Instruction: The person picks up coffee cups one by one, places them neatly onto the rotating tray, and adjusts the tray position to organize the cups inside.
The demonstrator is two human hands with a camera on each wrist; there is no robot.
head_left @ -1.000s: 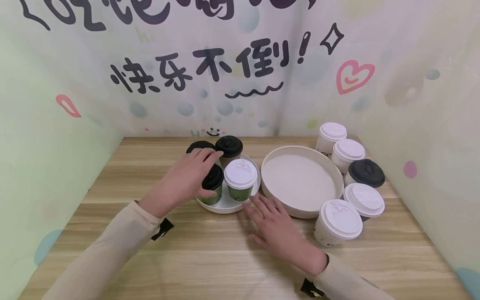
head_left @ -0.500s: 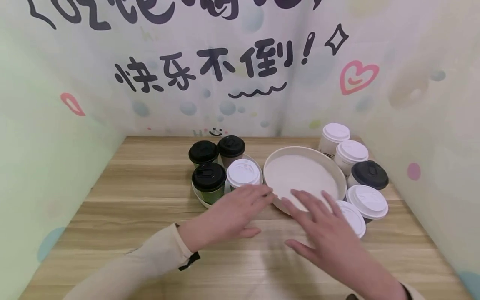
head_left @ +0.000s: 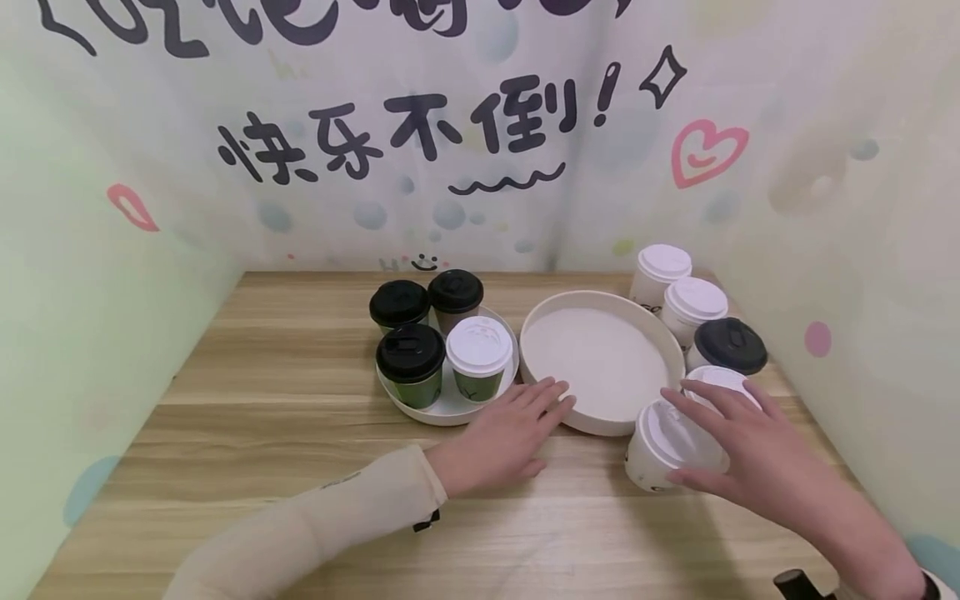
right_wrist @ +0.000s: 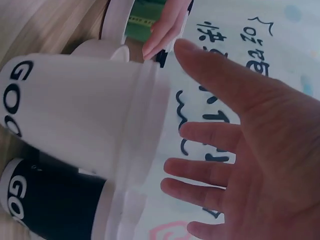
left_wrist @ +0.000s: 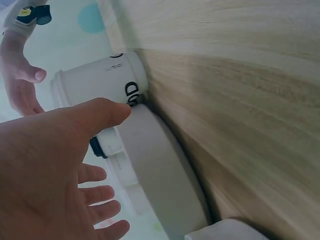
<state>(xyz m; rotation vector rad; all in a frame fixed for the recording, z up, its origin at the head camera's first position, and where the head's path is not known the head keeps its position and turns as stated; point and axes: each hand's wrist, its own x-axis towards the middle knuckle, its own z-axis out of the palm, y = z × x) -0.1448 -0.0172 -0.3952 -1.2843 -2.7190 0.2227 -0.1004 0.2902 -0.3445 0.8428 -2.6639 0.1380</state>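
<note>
My right hand point(head_left: 765, 462) hovers with spread fingers over the front white-lidded paper cup point(head_left: 652, 454). In the right wrist view a gap shows between these fingers point(right_wrist: 205, 170) and the lid of that white cup point(right_wrist: 75, 110). Fingers extended, my left hand point(head_left: 502, 433) is at the front left of the large cream round tray point(head_left: 600, 362), holding nothing; whether it touches the rim cannot be told. In the left wrist view its thumb point(left_wrist: 107, 115) is in front of the tray's side wall point(left_wrist: 155, 165).
A smaller white round tray point(head_left: 442, 412) bears three black-lidded cups point(head_left: 411, 354) and one white-lidded green cup point(head_left: 480, 350). Along the right, a row of lidded cups includes a dark-lidded one point(head_left: 729, 346) and white-lidded ones point(head_left: 662, 267). Fabric walls enclose the wooden table point(head_left: 262, 417).
My left hand has moved from above the cups on the small tray right to the large tray's front. My right hand has moved right, from between the trays to over the front white cup.
</note>
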